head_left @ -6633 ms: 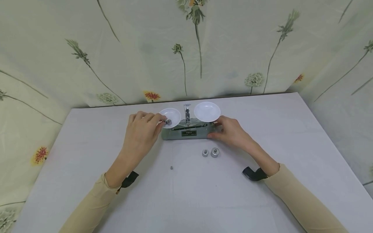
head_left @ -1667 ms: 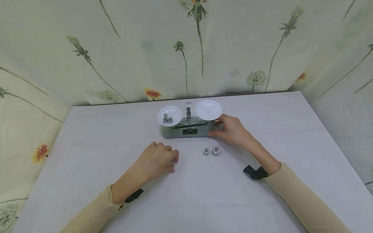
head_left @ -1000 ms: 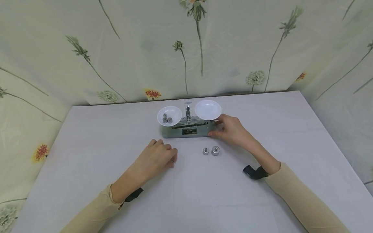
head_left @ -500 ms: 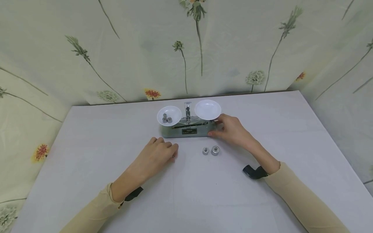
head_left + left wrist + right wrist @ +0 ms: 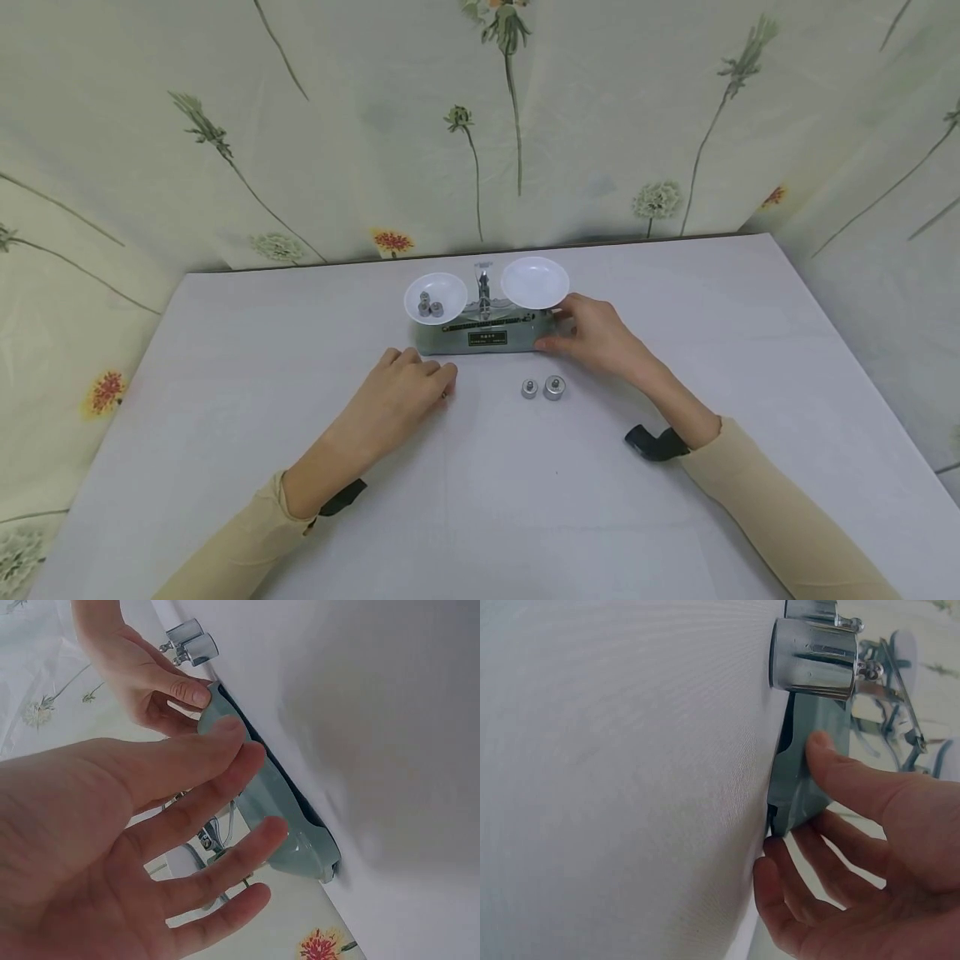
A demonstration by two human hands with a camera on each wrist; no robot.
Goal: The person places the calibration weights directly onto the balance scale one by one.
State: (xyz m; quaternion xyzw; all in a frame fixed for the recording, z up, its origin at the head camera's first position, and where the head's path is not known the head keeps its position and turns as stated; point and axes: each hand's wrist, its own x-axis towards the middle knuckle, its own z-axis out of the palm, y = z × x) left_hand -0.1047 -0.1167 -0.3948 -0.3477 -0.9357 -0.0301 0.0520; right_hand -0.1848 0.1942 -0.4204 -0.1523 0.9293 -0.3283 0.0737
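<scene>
A grey-green pan balance (image 5: 487, 337) stands near the back of the table, with small metal weights (image 5: 430, 307) grouped in its left white pan (image 5: 452, 289) and nothing in the right pan (image 5: 536, 283). In front of the base's left part, my left hand (image 5: 397, 402) pinches a tiny weight (image 5: 444, 395) between thumb and forefinger. The left wrist view shows its other fingers (image 5: 225, 877) spread loosely, the weight itself hidden by the fingertips. My right hand (image 5: 598, 337) grips the right end of the base, its thumb (image 5: 847, 776) on the front face and fingers behind.
Two larger silver cylinder weights, a smaller one (image 5: 529, 389) and a bigger one (image 5: 554, 388), stand in front of the balance, close to its base. A white cloth (image 5: 562, 517) covers the table. Behind hangs a flower-print curtain (image 5: 360, 150).
Since the earliest frame, my left hand has left the weights in the left pan and picked the tiny weight off the table. It then rises slightly towards the balance. The right hand stays put.
</scene>
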